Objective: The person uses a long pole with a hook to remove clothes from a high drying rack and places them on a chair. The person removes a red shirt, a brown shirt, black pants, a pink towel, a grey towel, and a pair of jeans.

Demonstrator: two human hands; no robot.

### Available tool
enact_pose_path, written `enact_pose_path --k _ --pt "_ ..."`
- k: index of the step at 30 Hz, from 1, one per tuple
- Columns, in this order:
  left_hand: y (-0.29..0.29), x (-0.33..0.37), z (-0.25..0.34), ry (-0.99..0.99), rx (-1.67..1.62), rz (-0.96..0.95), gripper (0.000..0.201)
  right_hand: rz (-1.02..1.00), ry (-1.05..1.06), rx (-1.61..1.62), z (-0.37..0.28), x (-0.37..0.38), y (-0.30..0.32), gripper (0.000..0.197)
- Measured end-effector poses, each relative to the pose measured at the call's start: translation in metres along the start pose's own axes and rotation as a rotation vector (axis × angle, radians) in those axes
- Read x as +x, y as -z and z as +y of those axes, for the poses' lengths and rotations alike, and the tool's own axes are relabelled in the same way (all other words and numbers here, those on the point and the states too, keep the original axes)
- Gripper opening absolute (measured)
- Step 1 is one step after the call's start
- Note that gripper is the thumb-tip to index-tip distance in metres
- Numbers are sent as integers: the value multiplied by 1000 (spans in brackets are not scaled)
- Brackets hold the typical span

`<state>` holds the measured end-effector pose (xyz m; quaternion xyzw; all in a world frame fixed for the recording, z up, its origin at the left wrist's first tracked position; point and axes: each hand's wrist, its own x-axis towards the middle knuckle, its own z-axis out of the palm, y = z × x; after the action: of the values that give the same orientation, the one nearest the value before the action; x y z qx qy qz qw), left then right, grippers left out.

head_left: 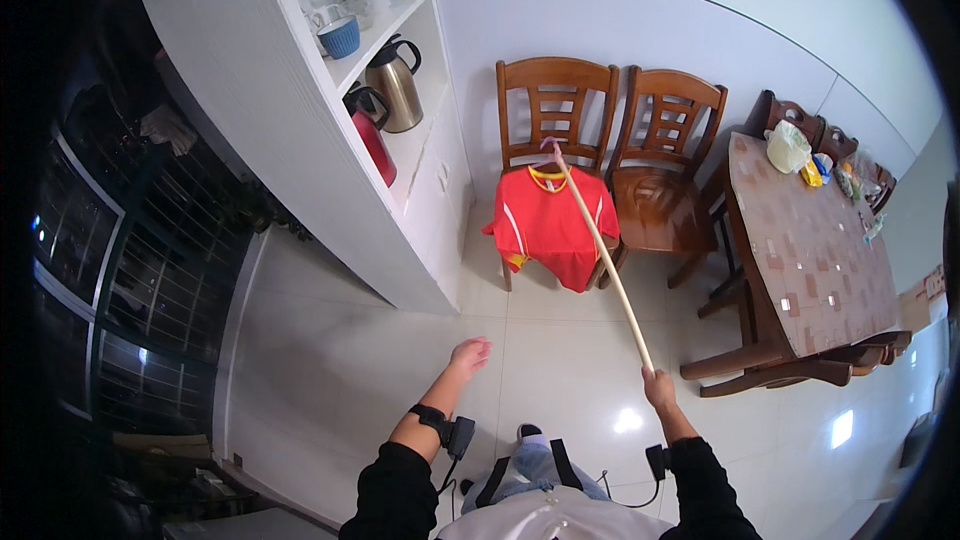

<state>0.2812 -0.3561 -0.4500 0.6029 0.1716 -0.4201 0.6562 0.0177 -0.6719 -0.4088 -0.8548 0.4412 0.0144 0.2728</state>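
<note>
My right hand (659,387) is closed around the lower end of a long pale pole (618,290). The pole slants up and away to the left, and its far tip meets the hook of a pinkish hanger (550,152). On that hanger is a red shirt (560,230) with a yellow collar and white side stripes. The shirt is in front of a wooden chair (558,70) and covers its seat; whether it rests there or hangs from the pole I cannot tell. My left hand (470,354) is empty, held over the floor with its fingers stretched out.
A second wooden chair (665,210) stands beside the first. To the right is a dining table (815,260) with plastic bags (789,147) on it. A white cabinet (370,210) on the left holds a metal jug (396,90), a red jug (372,145) and cups.
</note>
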Motion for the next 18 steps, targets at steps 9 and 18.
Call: enact_pose_path --k 9,18 --pt "-3 -13 -2 34 -37 27 20 153 -7 128 44 -61 46 44" --pt "-46 -9 12 -40 89 -130 23 295 56 255 44 -64 83 40"
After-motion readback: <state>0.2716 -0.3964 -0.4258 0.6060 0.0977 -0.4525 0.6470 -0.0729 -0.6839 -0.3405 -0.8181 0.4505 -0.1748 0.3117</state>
